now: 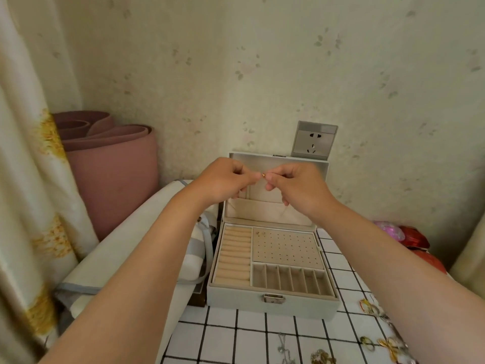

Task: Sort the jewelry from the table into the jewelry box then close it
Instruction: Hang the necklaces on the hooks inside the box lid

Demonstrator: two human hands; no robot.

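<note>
An open pale grey jewelry box (pixel 273 302) stands on the white grid-patterned table, its lid (pixel 319 166) upright against the wall. Inside are beige ring rolls (pixel 235 254), a perforated earring panel (pixel 286 246) and several narrow slots (pixel 290 279). My left hand (pixel 223 181) and my right hand (pixel 296 186) meet in the air in front of the lid. Together their fingertips pinch a tiny gold earring (pixel 263 175). Loose jewelry (pixel 385 342) lies on the table at the lower right, partly hidden by my right forearm.
A silver chain (pixel 283 344) and a gold piece (pixel 321 356) lie near the table's front edge. A rolled pink mat (pixel 112 166) and a curtain stand at left. A padded white-and-grey item (pixel 195 258) lies left of the box. A wall socket (pixel 313 141) sits behind the lid.
</note>
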